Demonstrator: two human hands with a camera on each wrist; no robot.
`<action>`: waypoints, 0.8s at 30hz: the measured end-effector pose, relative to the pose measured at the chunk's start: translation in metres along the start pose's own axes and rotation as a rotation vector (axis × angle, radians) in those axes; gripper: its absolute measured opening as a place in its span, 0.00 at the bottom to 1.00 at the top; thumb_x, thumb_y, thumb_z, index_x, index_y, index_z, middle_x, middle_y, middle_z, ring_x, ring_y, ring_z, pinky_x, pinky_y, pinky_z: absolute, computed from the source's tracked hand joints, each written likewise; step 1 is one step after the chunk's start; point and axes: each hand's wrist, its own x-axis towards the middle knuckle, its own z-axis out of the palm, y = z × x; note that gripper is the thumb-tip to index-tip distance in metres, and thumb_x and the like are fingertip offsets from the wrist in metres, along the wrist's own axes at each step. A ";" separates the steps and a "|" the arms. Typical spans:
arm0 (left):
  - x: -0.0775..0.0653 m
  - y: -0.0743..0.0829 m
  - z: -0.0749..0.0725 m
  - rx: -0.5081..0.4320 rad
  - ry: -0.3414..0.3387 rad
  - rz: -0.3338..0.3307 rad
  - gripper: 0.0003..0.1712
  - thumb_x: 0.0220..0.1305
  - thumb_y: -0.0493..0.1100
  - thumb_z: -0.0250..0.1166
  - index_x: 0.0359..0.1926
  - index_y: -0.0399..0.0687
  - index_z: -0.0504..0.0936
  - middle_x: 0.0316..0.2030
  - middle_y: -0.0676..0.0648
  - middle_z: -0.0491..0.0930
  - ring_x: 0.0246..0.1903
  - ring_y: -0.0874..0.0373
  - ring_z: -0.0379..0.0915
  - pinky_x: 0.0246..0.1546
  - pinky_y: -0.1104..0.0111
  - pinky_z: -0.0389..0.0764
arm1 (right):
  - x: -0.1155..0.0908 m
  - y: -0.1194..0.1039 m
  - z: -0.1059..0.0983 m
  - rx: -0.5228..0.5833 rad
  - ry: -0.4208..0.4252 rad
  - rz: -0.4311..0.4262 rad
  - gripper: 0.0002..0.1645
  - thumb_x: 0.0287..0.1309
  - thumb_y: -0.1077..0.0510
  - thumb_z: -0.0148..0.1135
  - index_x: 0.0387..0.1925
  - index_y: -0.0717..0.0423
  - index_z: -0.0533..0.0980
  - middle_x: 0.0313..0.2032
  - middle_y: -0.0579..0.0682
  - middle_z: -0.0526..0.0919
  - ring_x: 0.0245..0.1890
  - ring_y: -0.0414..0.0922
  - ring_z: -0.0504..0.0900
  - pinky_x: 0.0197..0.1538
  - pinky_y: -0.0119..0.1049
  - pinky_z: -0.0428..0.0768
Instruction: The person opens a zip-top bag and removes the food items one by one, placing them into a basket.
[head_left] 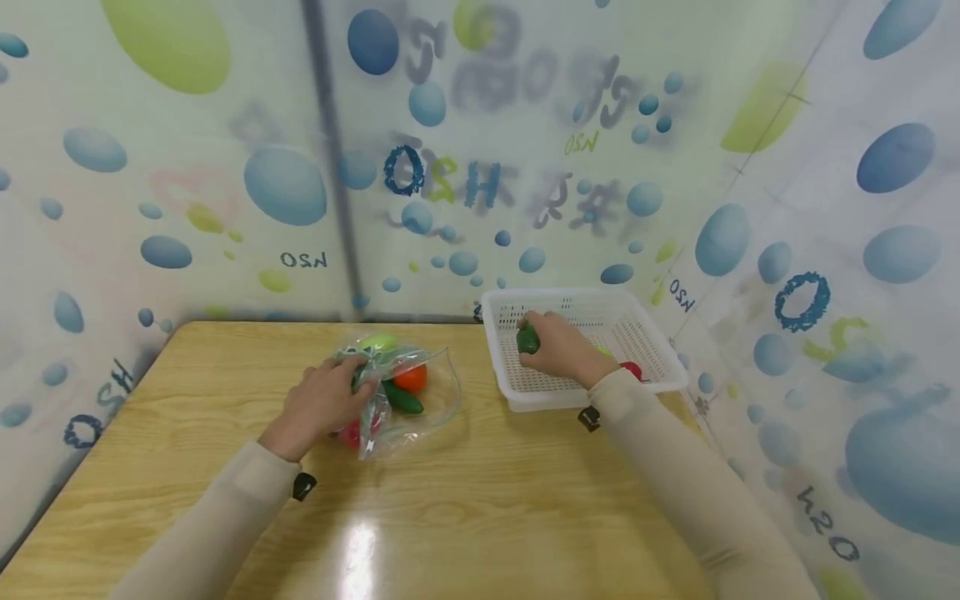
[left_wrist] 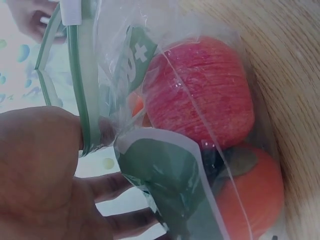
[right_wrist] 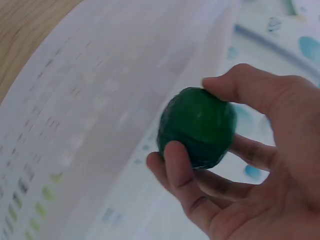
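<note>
My left hand (head_left: pixel 324 404) grips the mouth of a clear zip bag (head_left: pixel 442 417) on the table. The left wrist view shows the bag's green zip strip (left_wrist: pixel 80 85) by the thumb. Inside the bag lie a red apple (left_wrist: pixel 200 95), an orange persimmon (left_wrist: pixel 257 192) with a leafy top, a dark green cucumber-like vegetable (head_left: pixel 403 397) and a light green piece (head_left: pixel 377 342). Over the white basket (head_left: pixel 510 398), my right hand (head_left: pixel 558 346) holds a glossy, dark green, rounded fruit or vegetable (right_wrist: pixel 197 127) between thumb and fingers; its exact kind is unclear.
Partly hidden behind the right forearm, a red item (head_left: pixel 632 368) and a yellow-green item (head_left: pixel 602 351) lie in the basket. It stands at the far right of the wooden table (head_left: pixel 480 500). Patterned curtains (head_left: pixel 480 242) enclose the back and sides.
</note>
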 end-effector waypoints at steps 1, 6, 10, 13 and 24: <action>0.000 0.000 0.000 0.001 -0.002 0.000 0.39 0.90 0.58 0.59 0.87 0.40 0.69 0.83 0.21 0.69 0.70 0.17 0.74 0.64 0.21 0.82 | 0.001 0.005 0.001 -0.008 -0.013 0.008 0.34 0.74 0.57 0.75 0.75 0.63 0.79 0.63 0.63 0.89 0.56 0.54 0.86 0.63 0.52 0.90; -0.001 0.001 -0.001 -0.003 -0.008 -0.003 0.39 0.90 0.58 0.60 0.87 0.41 0.70 0.82 0.22 0.69 0.70 0.18 0.74 0.64 0.21 0.82 | 0.000 0.019 0.001 -0.038 -0.082 0.043 0.31 0.71 0.59 0.80 0.71 0.64 0.83 0.68 0.63 0.90 0.62 0.55 0.87 0.69 0.54 0.88; -0.001 0.001 -0.001 -0.004 -0.011 -0.005 0.39 0.90 0.59 0.60 0.87 0.41 0.70 0.82 0.22 0.69 0.70 0.19 0.74 0.64 0.22 0.82 | -0.002 0.020 0.000 -0.067 -0.147 0.088 0.30 0.71 0.60 0.82 0.70 0.61 0.85 0.71 0.62 0.88 0.66 0.55 0.85 0.72 0.53 0.86; -0.001 0.001 -0.002 -0.005 -0.012 -0.008 0.39 0.90 0.59 0.59 0.88 0.41 0.69 0.83 0.22 0.69 0.70 0.19 0.73 0.65 0.22 0.82 | -0.003 0.020 0.000 -0.080 -0.187 0.124 0.30 0.72 0.59 0.82 0.71 0.59 0.85 0.73 0.61 0.87 0.64 0.53 0.83 0.71 0.51 0.85; -0.001 0.002 -0.001 -0.013 0.001 -0.010 0.39 0.90 0.58 0.58 0.87 0.40 0.70 0.82 0.23 0.70 0.70 0.18 0.75 0.63 0.22 0.83 | -0.003 0.021 0.000 -0.067 -0.214 0.181 0.29 0.76 0.58 0.78 0.73 0.59 0.85 0.77 0.61 0.85 0.64 0.53 0.83 0.75 0.55 0.84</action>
